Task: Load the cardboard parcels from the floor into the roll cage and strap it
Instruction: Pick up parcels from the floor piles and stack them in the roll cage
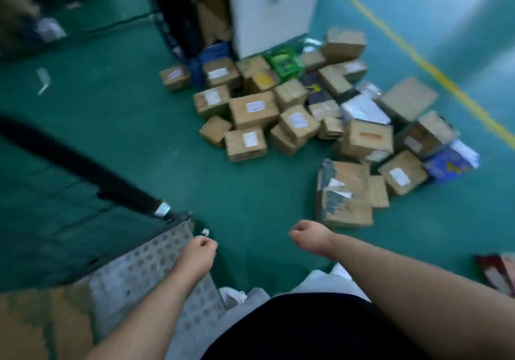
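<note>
- Your dark garment (292, 329) fills the bottom edge, with both bare forearms reaching forward from it.
- Your left hand (199, 251) hangs above the far corner of the grey metal roll cage base (145, 270), a plate with a raised dot pattern. Its fingers are curled into a fist, and nothing shows inside it.
- Your right hand (305, 233) is level with the left one and apart from it, over bare floor. Its fingers are also curled under into a fist and hold nothing visible.
- A black bar (83, 167) runs diagonally from the left edge down to the base's far corner, ending in a silvery tip.
- The dark green floor (139, 125) spreads out ahead. The whole view is blurred.
- The brown cardboard parcels (253, 110) lie in a loose heap on the floor ahead and to your right, well apart from both hands. Many carry white labels.
- The nearest one is a large battered brown box (345, 200).
- A bright green box (282, 64) sits at the heap's far side, and a blue box (446, 166) at its right edge.
- A white pillar (273, 8) stands behind the heap.
- A yellow floor line (418, 61) slants along the right.
</note>
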Motion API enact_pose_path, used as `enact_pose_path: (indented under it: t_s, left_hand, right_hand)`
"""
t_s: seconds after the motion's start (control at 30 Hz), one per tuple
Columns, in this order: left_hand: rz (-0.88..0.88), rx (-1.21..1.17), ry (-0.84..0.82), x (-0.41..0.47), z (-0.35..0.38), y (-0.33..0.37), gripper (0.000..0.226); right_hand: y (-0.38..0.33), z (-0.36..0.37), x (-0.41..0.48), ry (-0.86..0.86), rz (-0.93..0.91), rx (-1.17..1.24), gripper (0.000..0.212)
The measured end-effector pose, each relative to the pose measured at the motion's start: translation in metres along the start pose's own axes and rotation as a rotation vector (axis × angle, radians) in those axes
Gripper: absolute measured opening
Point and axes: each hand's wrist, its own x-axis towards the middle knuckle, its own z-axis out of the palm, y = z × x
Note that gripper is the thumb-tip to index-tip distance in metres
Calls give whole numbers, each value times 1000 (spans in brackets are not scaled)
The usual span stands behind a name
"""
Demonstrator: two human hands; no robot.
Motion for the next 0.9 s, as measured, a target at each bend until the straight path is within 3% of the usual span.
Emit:
enact_pose_path:
  t_s: [0.27, 0.47, 0.67, 0.9]
  left_hand:
    - [191, 391, -263, -20, 202, 167, 17]
    - [273, 511, -427, -55, 339, 255, 18]
    - [321, 646, -483, -63, 378, 312, 17]
    - [271, 763, -414, 15, 384, 386, 27]
  right_hand:
    - [217, -115, -26, 110, 216, 341, 27]
    - [329, -203, -23, 168, 336, 363, 33]
    - [367, -263, 12, 209, 382, 561, 36]
    - [346, -286, 66, 181, 400, 790, 23]
